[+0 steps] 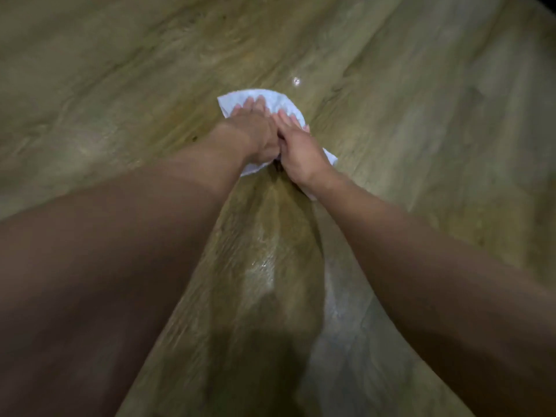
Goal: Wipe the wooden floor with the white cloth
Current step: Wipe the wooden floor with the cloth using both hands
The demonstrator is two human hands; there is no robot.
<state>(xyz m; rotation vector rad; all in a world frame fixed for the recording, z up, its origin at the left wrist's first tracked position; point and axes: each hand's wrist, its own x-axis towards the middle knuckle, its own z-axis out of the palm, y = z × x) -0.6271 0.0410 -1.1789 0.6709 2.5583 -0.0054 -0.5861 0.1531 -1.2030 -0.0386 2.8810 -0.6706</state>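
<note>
A white cloth lies flat on the wooden floor, just above the middle of the view. My left hand presses down on its left part, fingers stretched forward. My right hand presses on its right part, touching the left hand. Both arms reach forward from the bottom corners. Most of the cloth is hidden under the hands; its far edge and two near corners show.
A wet, shiny streak runs on the boards between my arms, toward me from the cloth. A small bright glint sits on the floor just beyond the cloth. Bare planks spread to all sides.
</note>
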